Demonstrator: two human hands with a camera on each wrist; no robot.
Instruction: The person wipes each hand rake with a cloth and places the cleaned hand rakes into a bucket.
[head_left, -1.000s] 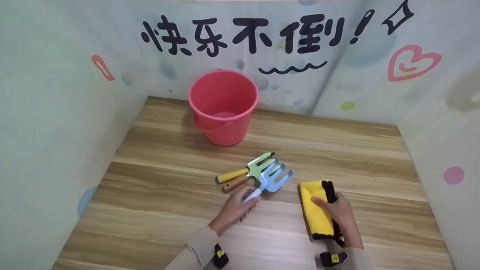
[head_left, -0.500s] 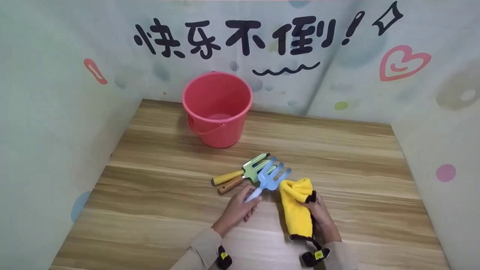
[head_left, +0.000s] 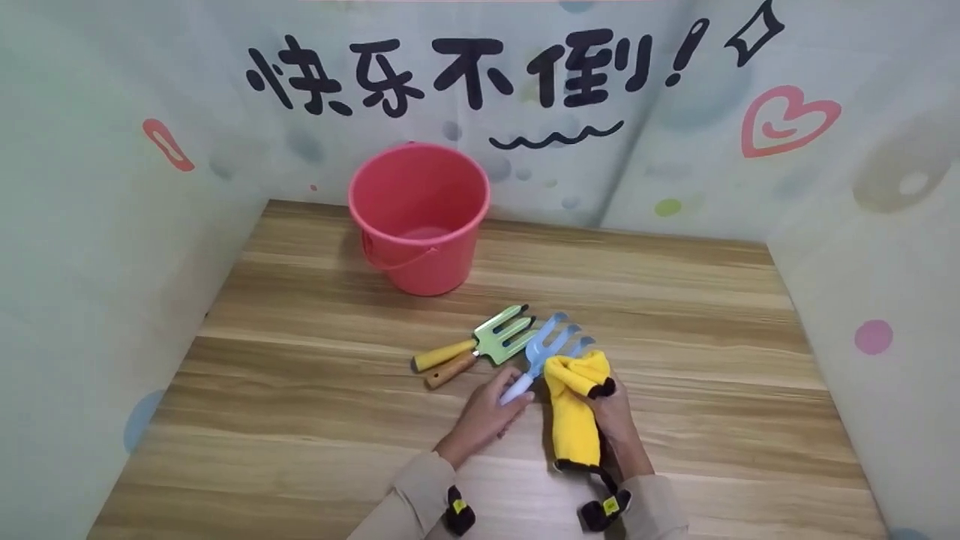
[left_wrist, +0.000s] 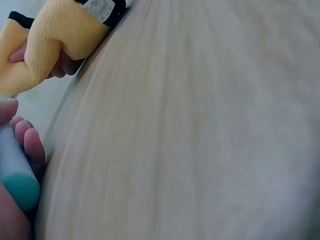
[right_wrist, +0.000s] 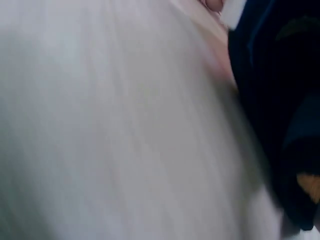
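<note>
The person's left hand (head_left: 484, 411) has its fingers curled around the pale handle of a blue fork (head_left: 537, 352), mid-table (head_left: 690, 315) toward the near side. Just right of it, the right hand (head_left: 618, 411) grips a folded yellow cloth (head_left: 576, 435) between thumb and fingers; it overlaps the tines, though I can't tell whether they touch. A green fork (head_left: 501, 345) lies left, a red bucket (head_left: 431, 270) farther off.

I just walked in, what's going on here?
A person's left hand grips a light blue, pronged hand fork. The right hand holds a folded, black-edged yellow cloth, overlapping the fork in the head view. A green pronged tool, a yellow handle and a brown handle lie before an upright pinkish-red plastic bucket.
</note>
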